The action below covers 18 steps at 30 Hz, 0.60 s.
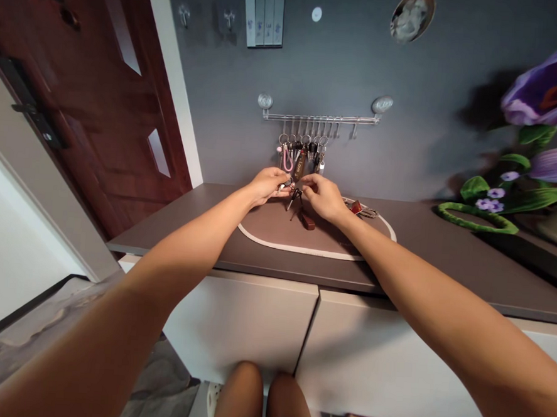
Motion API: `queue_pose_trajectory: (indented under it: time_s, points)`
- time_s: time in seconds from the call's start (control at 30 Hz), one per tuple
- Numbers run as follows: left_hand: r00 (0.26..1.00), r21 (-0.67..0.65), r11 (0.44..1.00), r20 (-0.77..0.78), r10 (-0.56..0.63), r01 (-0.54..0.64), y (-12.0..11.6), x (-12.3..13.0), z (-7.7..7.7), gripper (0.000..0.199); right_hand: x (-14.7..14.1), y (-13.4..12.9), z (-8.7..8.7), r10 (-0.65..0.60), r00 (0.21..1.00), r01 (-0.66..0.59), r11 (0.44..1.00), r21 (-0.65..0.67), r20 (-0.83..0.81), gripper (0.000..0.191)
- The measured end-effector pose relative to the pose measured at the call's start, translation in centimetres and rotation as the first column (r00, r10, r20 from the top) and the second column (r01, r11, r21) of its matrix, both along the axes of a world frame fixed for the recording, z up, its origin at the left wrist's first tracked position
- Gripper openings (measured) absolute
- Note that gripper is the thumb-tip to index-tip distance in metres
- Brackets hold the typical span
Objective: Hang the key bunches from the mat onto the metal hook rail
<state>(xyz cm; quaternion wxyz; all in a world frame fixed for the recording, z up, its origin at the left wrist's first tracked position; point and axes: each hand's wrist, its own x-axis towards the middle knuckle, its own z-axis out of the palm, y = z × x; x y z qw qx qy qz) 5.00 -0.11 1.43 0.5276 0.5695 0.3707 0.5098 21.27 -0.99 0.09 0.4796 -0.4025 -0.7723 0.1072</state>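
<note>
My left hand pinches a bunch of keys by its ring, above the mat. From the bunch hangs a dark red-brown fob. On the other side, the fingers of my right hand are curled in and close on the same bunch; the exact contact point is too small to make out. Just behind both hands, several key rings with keys hang from a clear hook rail on the wall. Among them are a pink loop and a brown lettered tag.
An oval brown mat with a pale rim lies on the dark countertop. A red item with a cord rests at its right. Purple artificial flowers stand at the right. White cabinet doors are below; a red-brown door is left.
</note>
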Motion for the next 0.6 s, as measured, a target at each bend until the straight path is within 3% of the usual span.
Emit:
queue_pose_trajectory:
  time_s: [0.6]
  points:
    - [0.995,0.014,1.0,0.095,-0.005,0.003,-0.58,0.24,0.56,0.009,-0.45,-0.9,0.27,-0.012,0.996,0.001,0.994,0.113,0.09,0.012]
